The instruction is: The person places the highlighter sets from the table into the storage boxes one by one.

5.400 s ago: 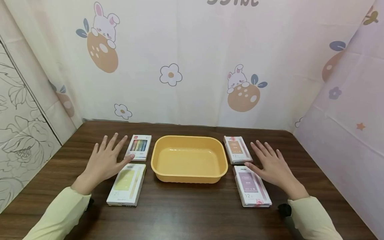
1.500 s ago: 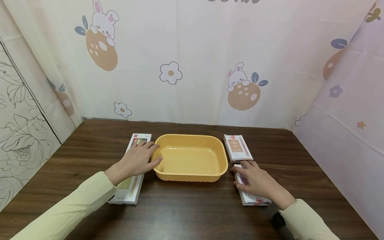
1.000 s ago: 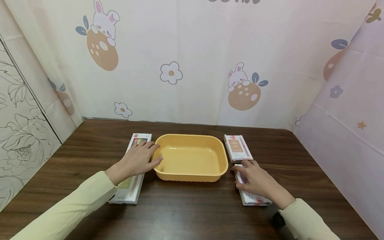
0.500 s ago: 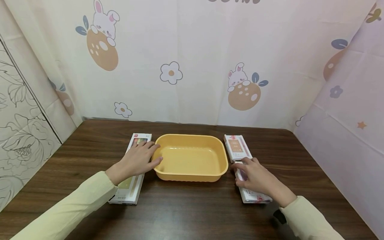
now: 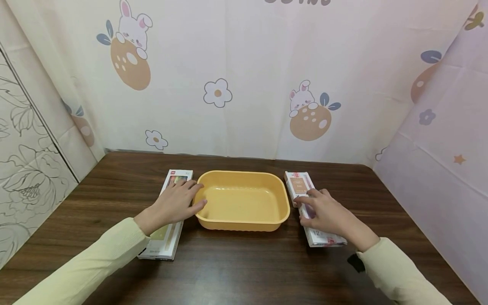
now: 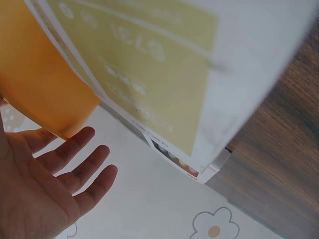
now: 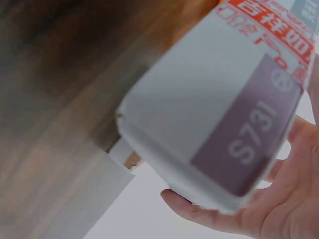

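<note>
My right hand [image 5: 329, 214] grips the white box with a purple label [image 5: 318, 237], fingers and thumb over its far part. In the right wrist view that box [image 7: 199, 109] looks tilted and raised from the table. Its far end overlaps the orange-labelled white box [image 5: 299, 184]. My left hand [image 5: 173, 205] lies at the left rim of the yellow basin [image 5: 244, 224], fingers relaxed and thumb over the rim. Beneath it are a box with a coloured window [image 5: 182, 173] and a box with a yellow-green label [image 5: 162, 248], both partly hidden.
The dark wooden table [image 5: 244, 271] ends at a printed curtain [image 5: 255, 118] behind and at the sides. The yellow basin stands between the two columns of boxes with nothing in it.
My right hand and the purple-labelled box have risen and shifted away from me, over the near part of the orange-labelled box. My left hand stays at the basin rim.
</note>
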Motion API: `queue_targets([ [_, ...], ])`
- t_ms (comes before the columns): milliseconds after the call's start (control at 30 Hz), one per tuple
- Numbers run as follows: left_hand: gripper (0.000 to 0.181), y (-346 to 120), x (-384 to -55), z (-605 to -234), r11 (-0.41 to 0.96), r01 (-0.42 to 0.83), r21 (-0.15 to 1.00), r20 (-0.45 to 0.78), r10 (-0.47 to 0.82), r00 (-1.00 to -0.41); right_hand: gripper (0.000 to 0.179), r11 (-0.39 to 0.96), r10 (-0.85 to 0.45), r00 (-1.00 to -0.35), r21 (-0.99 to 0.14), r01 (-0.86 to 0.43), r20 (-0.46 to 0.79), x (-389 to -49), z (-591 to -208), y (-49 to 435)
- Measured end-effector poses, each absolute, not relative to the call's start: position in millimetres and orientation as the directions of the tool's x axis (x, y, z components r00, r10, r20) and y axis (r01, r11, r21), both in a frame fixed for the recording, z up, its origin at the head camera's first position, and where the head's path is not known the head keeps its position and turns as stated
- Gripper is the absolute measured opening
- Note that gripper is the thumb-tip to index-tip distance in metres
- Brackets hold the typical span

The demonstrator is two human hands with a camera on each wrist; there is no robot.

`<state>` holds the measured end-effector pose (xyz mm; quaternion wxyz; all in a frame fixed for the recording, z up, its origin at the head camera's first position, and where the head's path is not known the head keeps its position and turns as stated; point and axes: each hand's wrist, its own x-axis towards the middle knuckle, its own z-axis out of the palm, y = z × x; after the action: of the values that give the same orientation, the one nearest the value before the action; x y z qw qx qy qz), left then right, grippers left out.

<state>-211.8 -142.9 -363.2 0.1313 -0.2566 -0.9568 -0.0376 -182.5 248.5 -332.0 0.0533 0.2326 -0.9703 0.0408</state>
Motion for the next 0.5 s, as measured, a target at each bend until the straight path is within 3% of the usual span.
queue_targets([
  [500,0.053,-142,-211,-362,0.866,0.500,0.010,0.267,0.479,-0.836,0.041,0.875,-0.474,-0.876,-0.065,-0.480,0.088,-206,-302,234],
])
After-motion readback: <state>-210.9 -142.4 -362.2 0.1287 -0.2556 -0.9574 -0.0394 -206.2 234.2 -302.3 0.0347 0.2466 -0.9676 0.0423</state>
